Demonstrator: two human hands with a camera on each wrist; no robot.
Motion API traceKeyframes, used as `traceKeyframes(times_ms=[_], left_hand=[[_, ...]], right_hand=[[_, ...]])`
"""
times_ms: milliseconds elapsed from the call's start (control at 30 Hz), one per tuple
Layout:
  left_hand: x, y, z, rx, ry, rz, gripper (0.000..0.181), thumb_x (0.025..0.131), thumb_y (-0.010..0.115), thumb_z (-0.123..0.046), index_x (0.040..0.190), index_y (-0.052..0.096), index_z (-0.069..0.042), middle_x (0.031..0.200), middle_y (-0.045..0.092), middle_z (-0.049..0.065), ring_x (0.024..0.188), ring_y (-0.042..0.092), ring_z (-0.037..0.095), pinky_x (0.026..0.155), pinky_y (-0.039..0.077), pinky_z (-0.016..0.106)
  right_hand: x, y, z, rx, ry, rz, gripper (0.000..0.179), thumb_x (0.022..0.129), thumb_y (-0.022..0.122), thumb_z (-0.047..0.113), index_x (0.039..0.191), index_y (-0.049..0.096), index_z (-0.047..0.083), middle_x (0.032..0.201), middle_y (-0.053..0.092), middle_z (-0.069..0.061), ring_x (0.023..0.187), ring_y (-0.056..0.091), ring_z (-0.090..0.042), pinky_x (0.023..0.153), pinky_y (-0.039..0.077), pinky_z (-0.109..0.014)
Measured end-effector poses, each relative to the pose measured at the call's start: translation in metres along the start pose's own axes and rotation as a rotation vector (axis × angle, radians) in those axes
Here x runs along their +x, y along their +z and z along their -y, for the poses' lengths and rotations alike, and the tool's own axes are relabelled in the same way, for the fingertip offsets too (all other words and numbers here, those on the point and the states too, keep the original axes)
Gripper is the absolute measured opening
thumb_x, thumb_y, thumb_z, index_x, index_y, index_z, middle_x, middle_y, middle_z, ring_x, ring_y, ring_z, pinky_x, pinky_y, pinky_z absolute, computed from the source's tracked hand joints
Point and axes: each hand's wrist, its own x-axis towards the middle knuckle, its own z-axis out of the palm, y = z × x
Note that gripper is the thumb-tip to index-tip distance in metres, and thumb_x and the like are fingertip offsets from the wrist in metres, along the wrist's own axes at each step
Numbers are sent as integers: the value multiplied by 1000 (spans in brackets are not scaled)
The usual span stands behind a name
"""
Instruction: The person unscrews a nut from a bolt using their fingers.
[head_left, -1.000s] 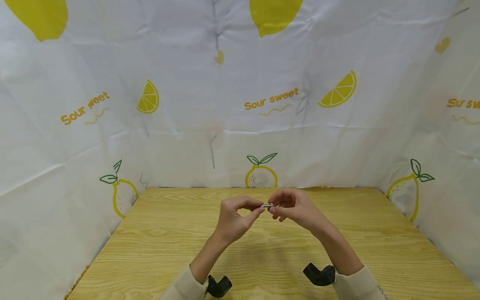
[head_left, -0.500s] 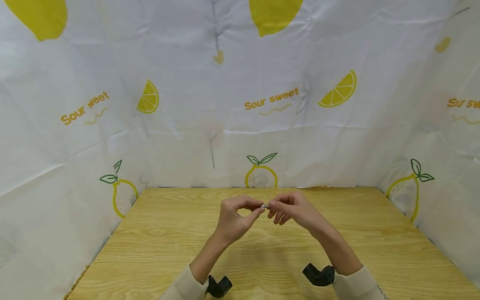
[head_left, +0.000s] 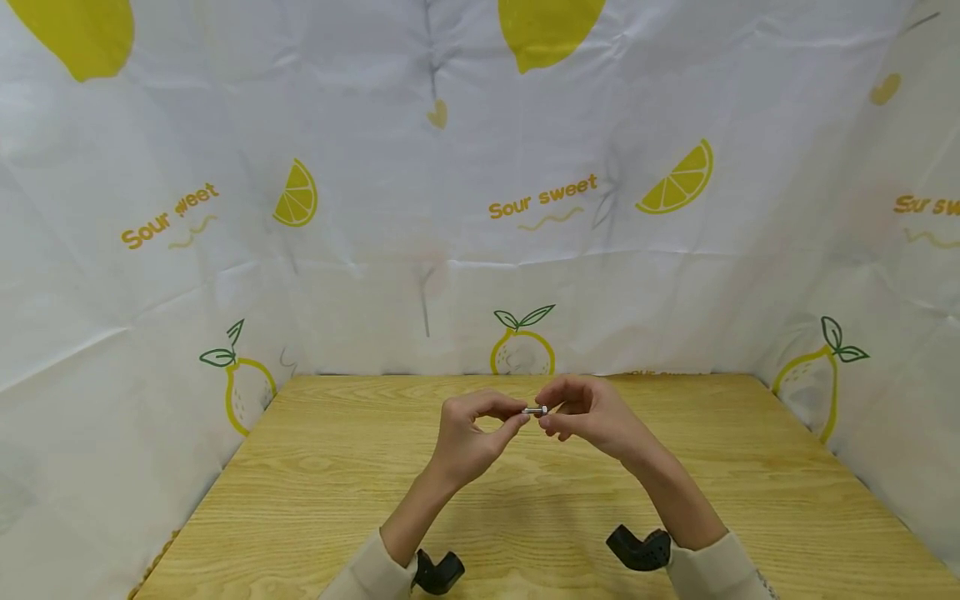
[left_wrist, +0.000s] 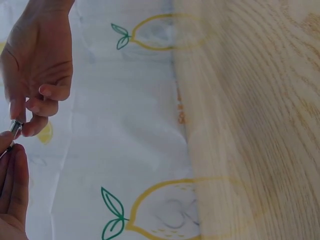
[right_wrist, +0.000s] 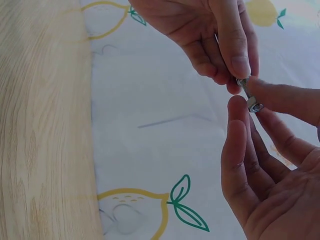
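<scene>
A small silver bolt (head_left: 533, 410) lies level between the two hands, above the wooden table. The left hand (head_left: 468, 442) pinches its left end between thumb and fingertips; that end is mostly hidden by them. At the bolt's other end sits a hex nut (right_wrist: 254, 104), threads showing on the shank beside it in the right wrist view. Thumb and fingertips of the right hand (head_left: 596, 417) are at the nut from either side, curled about it, with the nut showing between them. In the left wrist view the bolt is partly covered by fingers.
The wood-grain table (head_left: 337, 500) spreads beneath both hands. White cloth (head_left: 390, 308) printed with lemons hangs behind it and along both sides. A black wrist device (head_left: 637, 550) sits at the right cuff, another black device (head_left: 438, 573) at the left.
The right thumb and fingers slid over the nut, hiding it half a second ago, then swung back so the nut shows again. The left hand stays still on the bolt.
</scene>
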Motion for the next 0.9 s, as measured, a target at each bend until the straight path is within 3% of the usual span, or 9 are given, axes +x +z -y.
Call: traceKeyframes(times_ms=[133,300,533,733,900], left_hand=[[0,0,0,-2,-3,-2,9,88,79,0,96,80,-3,87,80,12,76,77,18,71,64,22],[0,0,0,17,8,-2,10,87,80,1,96,80,-3,87,80,12,75,77,18,71,64,22],[0,0,0,8,11,-4,9,88,80,0,97,80,-3,88,80,12,76,77,19,71,64,23],[-1,0,2,11,-6,0,9,89,79,-1,97,80,-4,88,80,11,76,77,17,72,64,22],[-1,0,2,5,-16,0,9,89,79,0,96,80,-4,87,80,11,77,77,16,72,64,22]], right_hand=[[1,-1,2,-22,29,11,30,100,69,17,120,67,-6,105,72,-19,79,74,-18,69,64,-34],[3,-1,3,-36,74,56,36,107,57,27,111,71,-6,94,75,-20,75,74,-19,70,66,-37],[1,-2,2,-5,64,41,30,103,63,19,115,67,-8,95,75,-12,75,71,-14,71,64,-34],[0,-1,1,6,3,4,25,97,70,10,114,66,-8,93,71,-2,76,70,-12,68,63,-32],[-1,-1,2,-3,5,-8,30,95,73,8,117,64,-10,100,70,-7,78,71,-14,68,63,-32]])
